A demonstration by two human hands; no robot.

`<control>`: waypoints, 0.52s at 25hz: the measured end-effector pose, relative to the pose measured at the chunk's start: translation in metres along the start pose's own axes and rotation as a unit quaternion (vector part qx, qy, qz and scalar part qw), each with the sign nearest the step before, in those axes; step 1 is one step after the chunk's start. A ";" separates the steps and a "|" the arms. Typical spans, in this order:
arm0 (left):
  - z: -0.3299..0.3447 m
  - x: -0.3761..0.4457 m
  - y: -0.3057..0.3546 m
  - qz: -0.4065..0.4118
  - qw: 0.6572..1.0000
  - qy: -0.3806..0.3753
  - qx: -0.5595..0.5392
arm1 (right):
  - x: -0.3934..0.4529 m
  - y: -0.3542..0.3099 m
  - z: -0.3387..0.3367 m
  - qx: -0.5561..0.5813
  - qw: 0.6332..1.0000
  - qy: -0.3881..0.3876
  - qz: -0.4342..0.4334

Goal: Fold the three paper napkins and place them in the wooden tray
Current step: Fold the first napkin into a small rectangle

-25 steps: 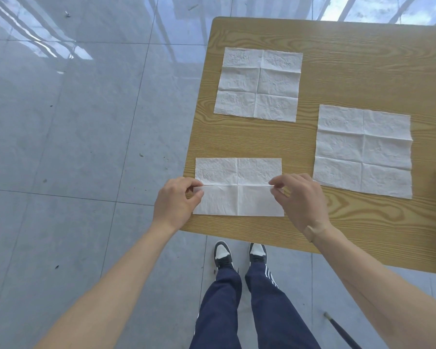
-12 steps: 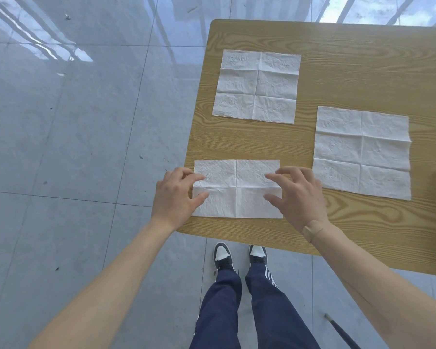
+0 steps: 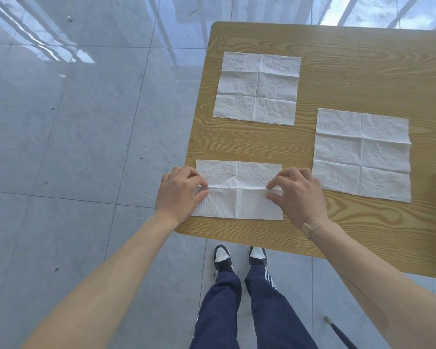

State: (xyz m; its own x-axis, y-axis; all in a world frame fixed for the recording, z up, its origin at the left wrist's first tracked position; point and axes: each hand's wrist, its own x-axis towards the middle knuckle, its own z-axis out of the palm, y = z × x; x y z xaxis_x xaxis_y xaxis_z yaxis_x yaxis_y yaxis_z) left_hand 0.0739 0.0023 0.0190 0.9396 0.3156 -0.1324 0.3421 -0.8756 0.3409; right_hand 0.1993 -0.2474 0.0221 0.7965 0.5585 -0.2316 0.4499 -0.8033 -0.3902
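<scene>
Between both hands' grips: near napkin (image 3: 238, 190) crease

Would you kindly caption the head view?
Both hands pinch the nearest napkin; two napkins lie unfolded.

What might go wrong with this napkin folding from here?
The near napkin lies close to the table's front edge, so a slip might push it off. The left hand and right hand pinch thin paper at the crease; uneven pulling may tear it or skew the fold.
</scene>
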 end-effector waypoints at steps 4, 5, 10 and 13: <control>0.000 0.002 0.002 -0.014 1.000 -0.013 -0.013 | 0.001 0.000 -0.001 0.004 1.000 -0.010 -0.001; 0.000 0.003 0.002 -0.012 1.000 -0.017 -0.009 | 0.001 -0.001 -0.001 0.006 1.000 -0.011 -0.001; -0.002 0.006 0.006 0.018 1.000 -0.008 0.011 | 0.001 -0.001 -0.003 0.028 1.000 -0.011 0.003; -0.001 0.006 0.008 0.038 0.999 0.003 0.021 | 0.000 -0.001 -0.006 0.046 0.999 -0.014 0.002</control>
State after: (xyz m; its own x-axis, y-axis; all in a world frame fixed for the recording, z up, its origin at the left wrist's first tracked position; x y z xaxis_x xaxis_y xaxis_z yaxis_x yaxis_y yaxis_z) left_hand 0.0820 -0.0028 0.0225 0.9631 0.2496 -0.1009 0.2688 -0.9120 0.3099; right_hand 0.2014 -0.2484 0.0281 0.7863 0.5621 -0.2566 0.4072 -0.7837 -0.4691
